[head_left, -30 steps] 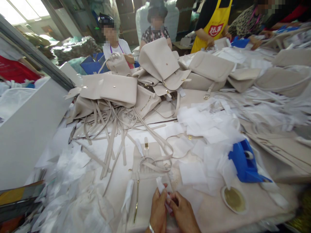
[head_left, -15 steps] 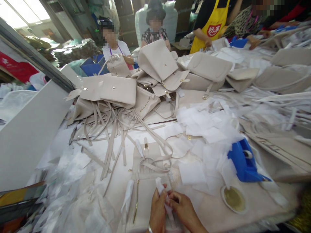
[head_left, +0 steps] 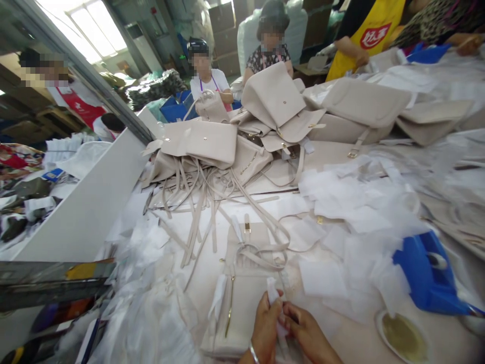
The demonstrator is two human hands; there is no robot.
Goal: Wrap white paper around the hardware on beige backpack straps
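Left hand (head_left: 264, 323), right hand (head_left: 307, 327) — both pinching white wrapping (head_left: 272, 290) — beige bag (head_left: 245, 308) lying beneath and to left.

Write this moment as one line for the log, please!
left hand: holding white wrap | right hand: holding same wrap | bag: beneath the hands | tape dispenser: blue, at right

The place looks like a factory workshop: a heap of beige bags (head_left: 204, 142) rises on a shared tabletop (head_left: 212, 265). Behind the heap are co-workers (head_left: 210, 83), one in a yellow apron (head_left: 369, 39), with cartons (head_left: 223, 18) stacked farther back. In front of it, rightward, lie loose white sheets (head_left: 325, 278) and a blue tape dispenser (head_left: 422, 275).
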